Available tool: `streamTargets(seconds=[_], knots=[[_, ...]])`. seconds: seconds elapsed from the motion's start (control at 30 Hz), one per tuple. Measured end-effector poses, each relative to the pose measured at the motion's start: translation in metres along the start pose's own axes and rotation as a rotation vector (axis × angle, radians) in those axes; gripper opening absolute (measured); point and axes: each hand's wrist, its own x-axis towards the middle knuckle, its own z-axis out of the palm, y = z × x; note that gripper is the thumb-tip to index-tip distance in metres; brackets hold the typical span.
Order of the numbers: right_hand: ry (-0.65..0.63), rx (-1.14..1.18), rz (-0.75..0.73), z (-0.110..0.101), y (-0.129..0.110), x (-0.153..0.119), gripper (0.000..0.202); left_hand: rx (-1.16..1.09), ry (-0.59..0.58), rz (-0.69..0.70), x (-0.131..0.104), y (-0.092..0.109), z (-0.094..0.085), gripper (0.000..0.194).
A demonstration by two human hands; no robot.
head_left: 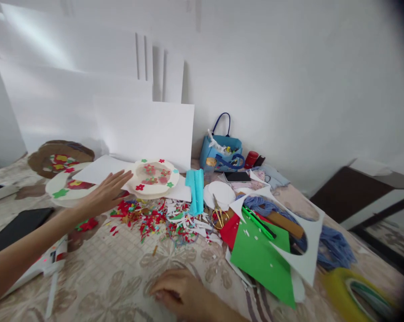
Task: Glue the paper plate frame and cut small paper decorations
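Note:
My left hand (110,192) reaches out with its fingers extended, and nothing is gripped in it. Its fingertips are at the edge of a cream, wavy-edged paper frame (140,176) decorated with small red, green and blue paper flowers. I cannot tell whether they touch it. A similar flowered frame (54,187) lies partly behind this hand, under a white sheet (99,169). My right hand (182,290) rests low over the patterned tablecloth (121,268), slightly blurred, its fingers curled in with nothing visible in them. Paper scraps (155,219) in red, white and green are heaped between both hands.
Gold-handled scissors (219,217), green card (262,255), a green cutter (258,221), blue yarn (334,246) and yellow tape (344,290) lie to the right. A glue gun (51,257) and black phone (21,228) are left. White boards (145,129) and a blue bag (218,150) stand behind.

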Motion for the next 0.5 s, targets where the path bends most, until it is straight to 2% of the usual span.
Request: streamTargets(seconds=[0.1, 0.17, 0.23, 0.3, 0.37, 0.43, 0.5], knots=[[0.159, 0.048, 0.098, -0.002, 0.002, 0.001, 0.026, 0.002, 0.093, -0.16, -0.034, 0.031, -0.008, 0.058], [0.318, 0.046, 0.157, -0.004, 0.007, 0.001, 0.032, -0.075, 0.097, -0.241, -0.058, 0.064, -0.01, 0.047], [0.427, 0.042, 0.18, -0.007, 0.012, 0.002, 0.036, -0.216, 0.033, -0.288, -0.077, 0.101, -0.01, 0.038], [0.46, 0.041, 0.179, -0.008, 0.016, 0.001, 0.037, -0.334, -0.017, -0.358, -0.088, 0.134, -0.006, 0.026], [0.459, 0.054, 0.183, -0.007, 0.019, 0.001, 0.035, -0.436, -0.105, -0.451, -0.091, 0.158, -0.001, 0.019], [0.435, 0.071, 0.186, -0.004, 0.02, 0.0, 0.033, -0.517, -0.118, -0.55, -0.086, 0.169, 0.006, 0.017], [0.411, 0.09, 0.189, -0.001, 0.02, -0.002, 0.029, -0.682, -0.066, -0.673, -0.078, 0.166, 0.011, 0.017]])
